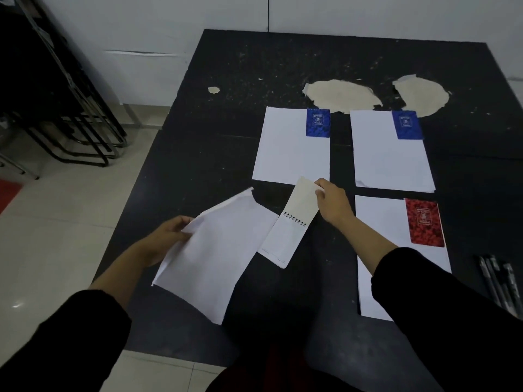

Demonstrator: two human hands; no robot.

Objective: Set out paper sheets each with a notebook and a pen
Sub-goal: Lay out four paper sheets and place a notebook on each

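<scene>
At frame centre, the left hand grips a loose white paper sheet; the right hand pinches an open white spiral notebook.

My black desk, its surface peeling, meets a white wall; left, stacked black chairs on pale floor tiles.

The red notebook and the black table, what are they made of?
The red notebook: likely a card or plastic cover, glossy, since its speckled pattern catches the light.

The black table: probably pressed board under a thin black coating; two big pale patches show where the coating has peeled, with curled edges. What lies beneath is a guess.
</scene>
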